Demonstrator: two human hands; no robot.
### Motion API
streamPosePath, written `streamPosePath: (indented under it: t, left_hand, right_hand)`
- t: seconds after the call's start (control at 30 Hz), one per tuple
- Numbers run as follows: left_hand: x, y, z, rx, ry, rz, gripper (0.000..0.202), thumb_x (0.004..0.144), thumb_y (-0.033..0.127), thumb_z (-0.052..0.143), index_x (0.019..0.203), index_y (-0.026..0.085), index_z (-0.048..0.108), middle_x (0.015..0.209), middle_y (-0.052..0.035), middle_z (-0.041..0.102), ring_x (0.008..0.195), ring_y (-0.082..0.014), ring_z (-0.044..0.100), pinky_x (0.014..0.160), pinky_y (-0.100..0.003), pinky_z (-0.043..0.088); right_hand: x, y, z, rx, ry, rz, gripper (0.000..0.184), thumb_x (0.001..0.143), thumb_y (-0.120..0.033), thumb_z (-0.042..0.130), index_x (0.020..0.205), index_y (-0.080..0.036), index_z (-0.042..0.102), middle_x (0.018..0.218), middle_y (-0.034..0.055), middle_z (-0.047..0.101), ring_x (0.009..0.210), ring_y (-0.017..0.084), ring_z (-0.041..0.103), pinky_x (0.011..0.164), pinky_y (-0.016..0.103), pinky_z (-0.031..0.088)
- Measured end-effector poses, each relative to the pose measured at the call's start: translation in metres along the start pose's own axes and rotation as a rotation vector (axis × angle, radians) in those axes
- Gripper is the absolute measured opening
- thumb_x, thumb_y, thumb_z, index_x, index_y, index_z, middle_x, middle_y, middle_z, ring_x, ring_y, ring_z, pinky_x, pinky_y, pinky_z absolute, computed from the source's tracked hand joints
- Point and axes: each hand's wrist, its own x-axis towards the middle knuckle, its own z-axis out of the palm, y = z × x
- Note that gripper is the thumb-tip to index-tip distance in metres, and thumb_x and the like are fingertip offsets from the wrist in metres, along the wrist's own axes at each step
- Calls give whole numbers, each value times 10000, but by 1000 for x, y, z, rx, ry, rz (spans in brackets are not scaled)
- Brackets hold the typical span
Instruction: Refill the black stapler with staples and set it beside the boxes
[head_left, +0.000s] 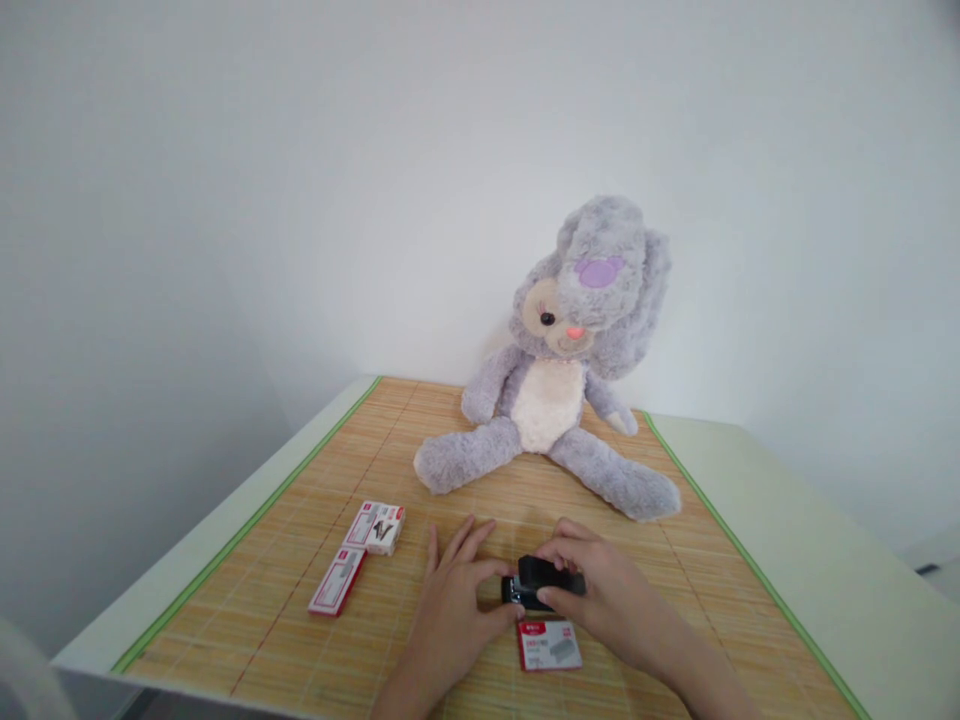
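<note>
A small black stapler lies on the bamboo mat between my hands, its upper arm raised a little from the base. My left hand pinches the front end of the base between thumb and index finger, while its other fingers spread out over the mat. From the right, my right hand grips the stapler's upper arm with thumb and fingers, which hide its rear part. Just below the stapler, nearest to me, is a red and white box of staples.
Left of my hands lie red and white staple boxes and a small box with a clip picture. A grey plush rabbit sits at the back against the wall. The green-edged bamboo mat covers much of the table.
</note>
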Motion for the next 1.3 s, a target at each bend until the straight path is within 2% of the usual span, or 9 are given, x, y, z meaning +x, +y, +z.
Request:
streamPosePath:
  t: [0.23, 0.4, 0.57, 0.7, 0.87, 0.97, 1.03, 1.17, 1.3]
  left_hand:
    - [-2, 0, 0, -16, 5, 9, 336, 763, 409, 838, 1093, 402, 774, 1607, 26, 454, 1550, -311, 295, 1287, -621, 37]
    - [-2, -3, 3, -22, 39, 29, 345, 777, 374, 818, 1118, 367, 765, 1615, 16, 442, 1536, -291, 321, 1291, -553, 169]
    - [-4, -1, 4, -43, 119, 10, 256, 874, 294, 682, 1117, 334, 753, 1534, -4, 531, 1440, -263, 445, 1236, -501, 311]
    - [-12, 9, 1, -103, 123, 19, 236, 873, 271, 657, 1091, 307, 739, 1324, -30, 645, 1275, -241, 558, 1120, -413, 437]
    - [-19, 26, 0, -111, -18, 105, 416, 763, 288, 764, 1173, 321, 705, 1206, -26, 664, 1174, -255, 569, 1065, -396, 447]
    - [-19, 35, 7, -98, -80, 141, 537, 678, 357, 835, 1194, 326, 692, 1187, -33, 658, 1152, -281, 556, 1047, -414, 439]
    - [-18, 38, 13, -85, -95, 171, 538, 681, 387, 824, 1197, 336, 683, 1165, -31, 659, 1134, -283, 556, 1031, -418, 434]
    - [-16, 39, 26, -22, -83, 163, 535, 726, 325, 737, 1253, 361, 654, 1160, -28, 661, 1113, -277, 569, 999, -409, 433]
    - [-13, 40, 34, 105, 7, 37, 473, 777, 276, 627, 1245, 335, 657, 1118, -53, 661, 1075, -288, 596, 966, -427, 439]
  right_hand:
    - [-2, 18, 12, 4, 32, -8, 210, 801, -146, 722, 982, -245, 758, 1020, 26, 620, 988, 205, 611, 864, 311, 462]
    - [-17, 45, 11, 53, 73, 28, 136, 875, -264, 712, 1004, -231, 739, 980, 31, 621, 950, 209, 608, 853, 326, 471]
    - [-38, 70, 21, 86, 210, 105, 220, 937, -400, 649, 1054, -227, 717, 920, 32, 614, 894, 211, 601, 821, 329, 476]
    - [-49, 86, 34, 117, 352, 173, 332, 945, -516, 612, 1051, -218, 713, 888, 43, 630, 831, 220, 598, 752, 332, 467]
    - [-53, 95, 50, 140, 475, 225, 443, 927, -635, 590, 1020, -215, 694, 843, 45, 642, 777, 220, 584, 711, 335, 453]
    - [-54, 97, 54, 130, 507, 245, 454, 922, -660, 582, 971, -219, 675, 832, 46, 639, 772, 219, 580, 701, 330, 447]
    - [-55, 97, 54, 127, 513, 263, 453, 914, -667, 587, 930, -220, 658, 813, 40, 635, 760, 216, 576, 697, 327, 445]
    - [-57, 97, 53, 154, 485, 306, 445, 904, -665, 594, 929, -225, 651, 816, 32, 656, 752, 211, 584, 695, 318, 446]
    - [-58, 97, 53, 116, 455, 388, 489, 887, -686, 590, 1049, -235, 689, 702, -2, 604, 678, 210, 575, 642, 314, 423]
